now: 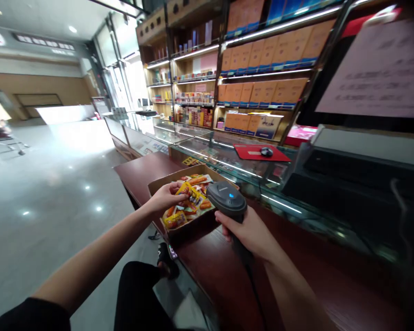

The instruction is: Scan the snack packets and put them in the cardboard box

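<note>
My left hand [166,198] pinches a yellow snack packet [192,195] above an open cardboard box [189,231]. Inside the box lie several more wrapped snacks, among them orange sausage-like packets [205,204] and a yellow packet [174,219] at the near corner. Wrapped round the handle of a black barcode scanner [227,197] is my right hand [251,230]. A blue light glows on top of the scanner, whose head points toward the held packet. Its cable [251,280] hangs down over the dark red table.
The box stands on a dark red wooden table [207,266]. Beyond runs a glass display counter [224,156] bearing a red mat [248,152] and a mouse [266,151]. A monitor [376,78] rises at right. Shelves of orange boxes [272,48] line the back.
</note>
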`<action>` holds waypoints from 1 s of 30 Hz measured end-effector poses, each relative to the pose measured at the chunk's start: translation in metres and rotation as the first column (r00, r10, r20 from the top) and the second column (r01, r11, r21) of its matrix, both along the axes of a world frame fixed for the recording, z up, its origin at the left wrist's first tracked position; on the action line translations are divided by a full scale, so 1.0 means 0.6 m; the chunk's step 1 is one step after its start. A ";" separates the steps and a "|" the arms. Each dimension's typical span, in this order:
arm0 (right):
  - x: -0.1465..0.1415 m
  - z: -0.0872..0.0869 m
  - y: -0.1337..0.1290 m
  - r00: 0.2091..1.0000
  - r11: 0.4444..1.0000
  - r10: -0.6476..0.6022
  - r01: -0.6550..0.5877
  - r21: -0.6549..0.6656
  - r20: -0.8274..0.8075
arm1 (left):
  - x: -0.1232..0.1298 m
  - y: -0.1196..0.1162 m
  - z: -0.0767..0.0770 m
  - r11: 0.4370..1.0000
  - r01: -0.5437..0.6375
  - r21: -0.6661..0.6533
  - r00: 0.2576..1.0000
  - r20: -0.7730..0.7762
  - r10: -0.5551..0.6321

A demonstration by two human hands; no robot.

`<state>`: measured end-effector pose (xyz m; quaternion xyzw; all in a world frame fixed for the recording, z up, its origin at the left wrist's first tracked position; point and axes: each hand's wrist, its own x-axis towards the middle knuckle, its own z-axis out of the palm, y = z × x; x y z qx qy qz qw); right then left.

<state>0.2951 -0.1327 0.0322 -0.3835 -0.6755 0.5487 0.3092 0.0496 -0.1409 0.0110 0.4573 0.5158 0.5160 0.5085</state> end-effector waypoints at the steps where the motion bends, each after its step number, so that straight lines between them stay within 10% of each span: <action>1: -0.015 0.001 -0.003 1.000 1.000 0.022 -0.022 -0.008 -0.002 | -0.014 -0.008 0.009 1.000 -0.028 -0.007 0.998 0.053 0.028; 13: -0.109 -0.018 -0.025 0.982 0.982 0.189 -0.189 0.018 0.018 | -0.101 -0.060 0.027 0.982 -0.179 0.068 0.972 0.169 0.165; 26: -0.094 -0.008 -0.029 0.990 0.990 0.138 -0.138 -0.011 0.021 | -0.088 -0.036 0.027 0.987 -0.157 0.047 0.977 0.155 0.148; 30: -0.088 -0.026 -0.021 0.998 0.998 0.063 -0.063 0.022 -0.002 | -0.047 -0.009 0.022 0.933 -0.332 0.139 0.943 0.054 0.327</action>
